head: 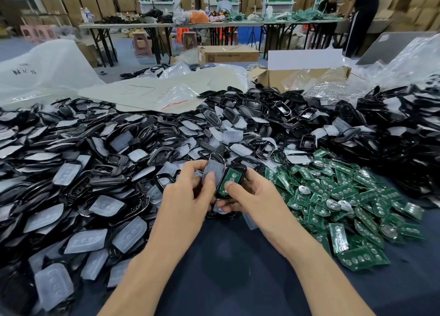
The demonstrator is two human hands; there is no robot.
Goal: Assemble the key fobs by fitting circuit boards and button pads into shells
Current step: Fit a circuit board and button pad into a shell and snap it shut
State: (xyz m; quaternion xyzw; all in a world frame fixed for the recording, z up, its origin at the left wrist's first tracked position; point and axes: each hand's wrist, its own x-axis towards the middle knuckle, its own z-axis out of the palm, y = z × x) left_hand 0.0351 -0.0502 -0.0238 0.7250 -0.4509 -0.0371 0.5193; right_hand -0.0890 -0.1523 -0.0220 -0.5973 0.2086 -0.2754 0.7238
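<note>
My left hand (188, 196) grips a black shell half with a translucent button pad (212, 169) in it, thumb on the pad. My right hand (252, 196) holds another black shell (238, 167) with a green circuit board (229, 178) seated inside, and its thumb presses on the board. Both halves meet above the dark blue table (226, 256), side by side and touching. Loose black shells and translucent pads (83, 184) are heaped to the left. Green circuit boards (345, 203) are piled to the right.
More black shells (285, 115) are heaped behind my hands and at the far right. A cardboard box (302, 77) with plastic bags stands at the back, next to flat cardboard sheets (154, 89). People work at far tables (214, 25).
</note>
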